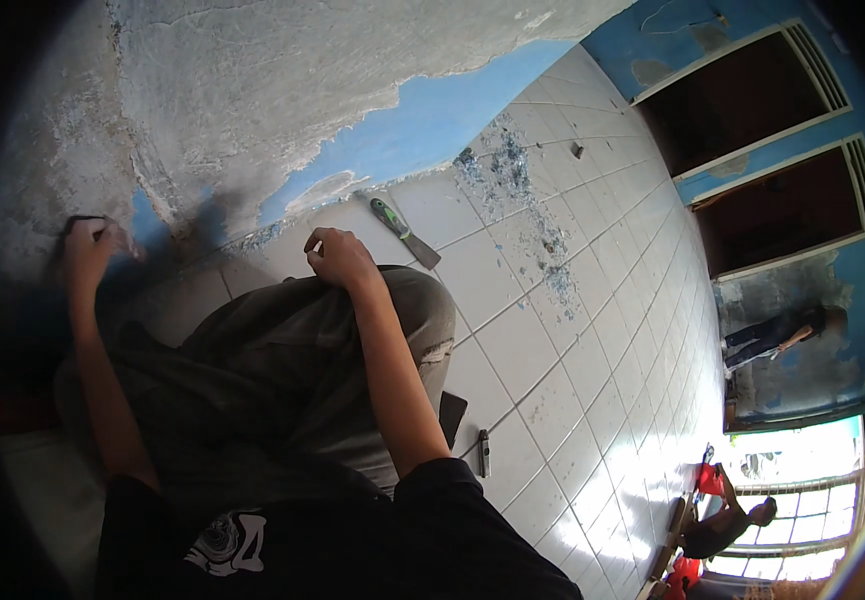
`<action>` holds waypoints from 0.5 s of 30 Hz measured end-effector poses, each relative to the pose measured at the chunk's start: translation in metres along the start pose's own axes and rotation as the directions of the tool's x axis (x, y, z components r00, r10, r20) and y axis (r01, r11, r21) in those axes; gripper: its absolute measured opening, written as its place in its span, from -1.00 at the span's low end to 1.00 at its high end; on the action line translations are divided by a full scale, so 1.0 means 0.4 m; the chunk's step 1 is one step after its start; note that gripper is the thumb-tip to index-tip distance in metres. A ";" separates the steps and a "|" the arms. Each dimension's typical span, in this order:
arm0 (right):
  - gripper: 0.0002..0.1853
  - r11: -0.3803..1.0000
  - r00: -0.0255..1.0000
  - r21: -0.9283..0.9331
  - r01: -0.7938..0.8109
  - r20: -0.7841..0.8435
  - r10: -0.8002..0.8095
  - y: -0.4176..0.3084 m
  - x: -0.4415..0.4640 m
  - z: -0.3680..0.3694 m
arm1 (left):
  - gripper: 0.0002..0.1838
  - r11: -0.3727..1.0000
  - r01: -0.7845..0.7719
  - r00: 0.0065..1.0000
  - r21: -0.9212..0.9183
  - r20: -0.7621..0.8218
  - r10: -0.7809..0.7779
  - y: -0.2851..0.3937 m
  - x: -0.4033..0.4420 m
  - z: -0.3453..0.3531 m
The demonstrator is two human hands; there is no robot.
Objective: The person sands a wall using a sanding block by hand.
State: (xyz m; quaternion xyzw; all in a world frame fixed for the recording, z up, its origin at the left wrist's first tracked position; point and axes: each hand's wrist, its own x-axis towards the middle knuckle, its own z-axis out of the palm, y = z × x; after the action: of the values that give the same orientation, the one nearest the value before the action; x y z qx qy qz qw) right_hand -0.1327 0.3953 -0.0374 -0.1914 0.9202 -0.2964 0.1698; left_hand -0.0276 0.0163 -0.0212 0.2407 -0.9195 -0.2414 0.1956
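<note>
Patchy grey-blue wall beside left hand; white floor tiles, strewn flakes.

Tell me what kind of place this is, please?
It looks like a room being fixed up, maybe in a house. The wall has lost much of its blue paint, blue flakes litter the tiled floor, and a scraper lies there.
</note>
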 end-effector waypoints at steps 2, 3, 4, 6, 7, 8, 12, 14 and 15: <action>-0.81 1.000 1.000 0.002 -0.009 0.006 0.009 -0.001 -0.001 0.001 | -0.76 0.987 0.008 1.000 -0.159 0.018 -0.005 0.032 0.002 -0.061; -0.81 1.000 1.000 0.008 -0.004 0.000 0.004 0.002 0.001 0.004 | -0.76 0.988 0.010 1.000 -0.156 0.015 -0.008 0.041 0.000 -0.065; -0.82 1.000 1.000 0.012 0.003 -0.005 -0.003 0.003 0.005 0.005 | -0.76 0.986 0.018 0.999 -0.166 0.029 -0.014 0.047 0.000 -0.065; -0.80 1.000 1.000 0.005 0.008 0.006 -0.008 0.000 0.005 0.003 | -0.76 0.993 -0.102 0.990 0.067 -0.090 0.108 0.033 -0.013 -0.042; -0.78 1.000 1.000 -0.003 0.006 0.014 -0.006 -0.001 0.003 0.000 | -0.76 0.993 -0.098 0.990 0.065 -0.093 0.103 0.005 -0.008 -0.007; -0.78 1.000 1.000 -0.007 0.008 0.014 -0.008 -0.004 0.000 -0.003 | -0.77 1.000 -0.001 0.999 -0.014 0.042 0.001 -0.033 0.008 0.032; -0.72 0.966 0.911 0.217 0.143 -0.409 -0.043 -0.023 -0.044 -0.053 | -0.79 0.993 0.110 0.983 -0.037 0.153 -0.103 -0.025 0.006 0.043; -0.70 0.845 0.824 0.476 0.243 -0.562 0.079 0.126 -0.126 -0.166 | -0.78 0.987 0.142 0.967 -0.073 0.223 -0.123 -0.042 0.015 0.021; -0.68 0.787 0.811 0.580 0.211 -0.553 0.191 0.184 -0.211 -0.260 | -0.77 0.987 0.133 0.978 -0.095 0.176 -0.115 -0.057 0.017 0.011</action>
State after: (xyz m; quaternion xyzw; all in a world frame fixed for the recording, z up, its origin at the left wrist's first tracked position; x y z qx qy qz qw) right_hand -0.1222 0.5388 0.0143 -0.0298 0.7767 -0.6252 -0.0701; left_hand -0.0272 -0.0033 -0.0353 0.2653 -0.9019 -0.3216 0.1134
